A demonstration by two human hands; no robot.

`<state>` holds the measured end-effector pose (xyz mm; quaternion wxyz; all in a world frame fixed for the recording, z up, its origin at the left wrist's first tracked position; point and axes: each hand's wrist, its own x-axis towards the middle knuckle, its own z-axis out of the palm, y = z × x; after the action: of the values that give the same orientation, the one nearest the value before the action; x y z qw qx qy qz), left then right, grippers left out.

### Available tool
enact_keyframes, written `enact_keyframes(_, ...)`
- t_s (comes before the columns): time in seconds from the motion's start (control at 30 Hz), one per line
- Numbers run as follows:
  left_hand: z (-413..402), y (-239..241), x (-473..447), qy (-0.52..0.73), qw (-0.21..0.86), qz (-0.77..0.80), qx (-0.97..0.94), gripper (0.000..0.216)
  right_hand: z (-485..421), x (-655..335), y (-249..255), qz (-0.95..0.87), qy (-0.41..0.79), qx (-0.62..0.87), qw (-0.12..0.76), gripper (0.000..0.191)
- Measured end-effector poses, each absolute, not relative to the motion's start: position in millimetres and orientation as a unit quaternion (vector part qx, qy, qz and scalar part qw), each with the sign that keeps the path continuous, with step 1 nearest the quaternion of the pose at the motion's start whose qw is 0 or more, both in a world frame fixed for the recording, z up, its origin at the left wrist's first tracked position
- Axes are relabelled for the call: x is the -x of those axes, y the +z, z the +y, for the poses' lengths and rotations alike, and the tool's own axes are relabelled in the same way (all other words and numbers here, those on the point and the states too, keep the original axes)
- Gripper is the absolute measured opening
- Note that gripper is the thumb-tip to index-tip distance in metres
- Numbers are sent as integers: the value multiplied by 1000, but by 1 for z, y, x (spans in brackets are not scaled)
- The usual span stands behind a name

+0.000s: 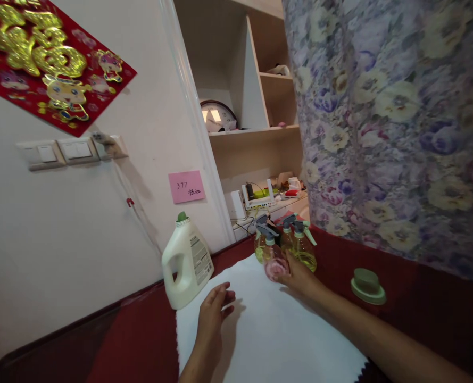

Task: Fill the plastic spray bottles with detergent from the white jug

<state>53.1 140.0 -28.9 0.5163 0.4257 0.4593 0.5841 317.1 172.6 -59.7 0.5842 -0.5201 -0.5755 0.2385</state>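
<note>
My right hand (298, 274) reaches to the far end of the white sheet and is closed around a clear spray bottle (275, 263) with pink contents and a grey trigger head. Behind and beside it stand several more spray bottles (305, 255), some with yellow-green liquid. My left hand (217, 303) hovers over the white sheet (268, 324), holding nothing, its fingers loosely bent and apart. To its left is a large pale detergent jug (185, 266) with a handle and green neck. A green cap (367, 284) rests on the dark red tabletop at the right.
The red table (140, 335) meets a white wall with switches (76, 149) and a hanging cord. A floral curtain (383, 117) borders the right side. Shelves behind hold a white router (259, 201) and a round clock (219, 116). A pink note (187, 186) is on the wall.
</note>
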Motion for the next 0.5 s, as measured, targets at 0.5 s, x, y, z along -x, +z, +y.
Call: enact_keyframes(0.5, 108, 42, -58, 712, 443, 359, -410, 71, 83, -298, -42, -721, 262, 514, 383, 44)
